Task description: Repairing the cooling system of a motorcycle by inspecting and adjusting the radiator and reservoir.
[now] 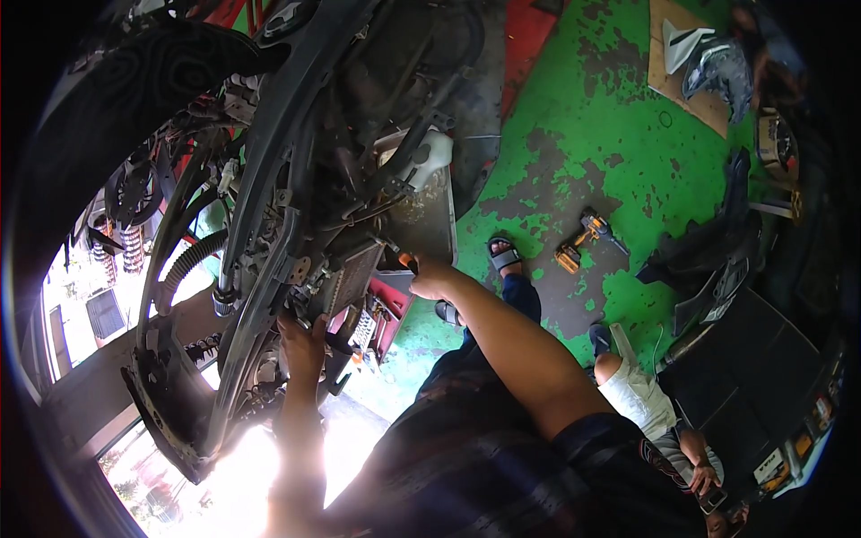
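My right hand (pixel 430 278) grips an orange-and-black tool handle (pixel 406 260), its metal shaft reaching toward the upper end of a radiator (pixel 354 278) in the dark vehicle frame (pixel 269 161). My left hand (pixel 301 339) is raised among metal brackets and fittings (pixel 309 287) beside that radiator, fingers curled on a part I cannot make out. A white plastic reservoir (pixel 429 161) sits above the tool, over a dirty metal tray (pixel 435 224). Black hoses, a corrugated hose (pixel 197 260) and tubing run along the frame on the left.
A cordless power tool (pixel 587 238) lies on the green floor (pixel 556 90). Cardboard (pixel 673 81) with crumpled material is at upper right. Black panels (pixel 726 359) line the right side. Another person (pixel 641 394) sits low at right, holding a phone. A red toolbox (pixel 390 314) stands behind the radiator.
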`<state>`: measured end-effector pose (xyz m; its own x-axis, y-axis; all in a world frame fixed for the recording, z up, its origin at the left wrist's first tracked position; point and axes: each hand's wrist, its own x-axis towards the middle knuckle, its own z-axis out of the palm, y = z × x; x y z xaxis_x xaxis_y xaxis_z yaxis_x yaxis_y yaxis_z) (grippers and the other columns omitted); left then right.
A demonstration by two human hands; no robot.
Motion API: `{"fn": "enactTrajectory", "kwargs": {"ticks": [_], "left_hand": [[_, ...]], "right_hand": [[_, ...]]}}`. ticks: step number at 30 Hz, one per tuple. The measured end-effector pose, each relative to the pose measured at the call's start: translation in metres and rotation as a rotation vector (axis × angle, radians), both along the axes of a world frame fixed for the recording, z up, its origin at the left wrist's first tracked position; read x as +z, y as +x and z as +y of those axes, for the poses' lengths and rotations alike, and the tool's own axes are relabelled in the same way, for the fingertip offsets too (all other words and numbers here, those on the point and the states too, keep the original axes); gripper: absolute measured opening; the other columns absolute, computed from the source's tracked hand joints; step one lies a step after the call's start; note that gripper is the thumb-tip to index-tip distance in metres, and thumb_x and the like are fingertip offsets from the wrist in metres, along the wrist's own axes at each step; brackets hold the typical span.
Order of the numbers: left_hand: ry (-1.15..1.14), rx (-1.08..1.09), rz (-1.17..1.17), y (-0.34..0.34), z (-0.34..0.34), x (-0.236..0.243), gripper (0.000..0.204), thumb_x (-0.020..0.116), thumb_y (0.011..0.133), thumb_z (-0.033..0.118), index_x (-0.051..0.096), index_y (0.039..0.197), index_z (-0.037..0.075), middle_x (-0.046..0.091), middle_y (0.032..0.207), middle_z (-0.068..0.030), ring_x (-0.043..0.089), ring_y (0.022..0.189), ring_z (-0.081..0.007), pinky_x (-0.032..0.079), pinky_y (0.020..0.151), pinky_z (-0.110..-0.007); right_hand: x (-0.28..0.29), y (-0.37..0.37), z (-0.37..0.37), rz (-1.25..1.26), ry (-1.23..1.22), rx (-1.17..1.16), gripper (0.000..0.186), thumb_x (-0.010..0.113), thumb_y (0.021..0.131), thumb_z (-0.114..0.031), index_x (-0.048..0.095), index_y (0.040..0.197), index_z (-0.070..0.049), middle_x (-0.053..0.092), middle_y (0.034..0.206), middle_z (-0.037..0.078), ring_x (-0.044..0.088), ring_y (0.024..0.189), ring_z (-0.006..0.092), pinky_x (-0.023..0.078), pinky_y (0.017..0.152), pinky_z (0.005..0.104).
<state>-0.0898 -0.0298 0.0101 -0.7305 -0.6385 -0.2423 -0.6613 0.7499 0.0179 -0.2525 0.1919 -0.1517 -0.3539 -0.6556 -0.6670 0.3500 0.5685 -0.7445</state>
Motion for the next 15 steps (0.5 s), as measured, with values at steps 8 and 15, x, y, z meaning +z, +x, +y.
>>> {"fn": "enactTrajectory", "kwargs": {"ticks": [8, 15], "left_hand": [[0.006, -0.022, 0.013, 0.002, -0.003, -0.003, 0.087, 0.076, 0.086, 0.044, 0.03, 0.142, -0.004, 0.049, 0.131, -0.037, 0.054, 0.115, -0.0581, 0.046, 0.096, -0.06], [-0.025, 0.001, -0.011, 0.002, -0.001, -0.001, 0.087, 0.076, 0.085, 0.044, 0.031, 0.142, -0.004, 0.049, 0.131, -0.0362, 0.055, 0.115, -0.0573, 0.046, 0.097, -0.059]], "right_hand": [[0.022, -0.018, -0.005, 0.001, 0.065, 0.065, 0.059, 0.057, 0.082, -0.006, 0.055, 0.141, -0.011, 0.069, 0.12, 0.02, 0.067, 0.111, 0.037, 0.052, 0.09, 0.04], [0.045, -0.034, -0.025, 0.147, 0.323, 0.356, 0.055, 0.049, 0.088, -0.009, 0.053, 0.143, -0.012, 0.059, 0.141, 0.016, 0.058, 0.129, 0.0324, 0.048, 0.102, 0.0392]]}}
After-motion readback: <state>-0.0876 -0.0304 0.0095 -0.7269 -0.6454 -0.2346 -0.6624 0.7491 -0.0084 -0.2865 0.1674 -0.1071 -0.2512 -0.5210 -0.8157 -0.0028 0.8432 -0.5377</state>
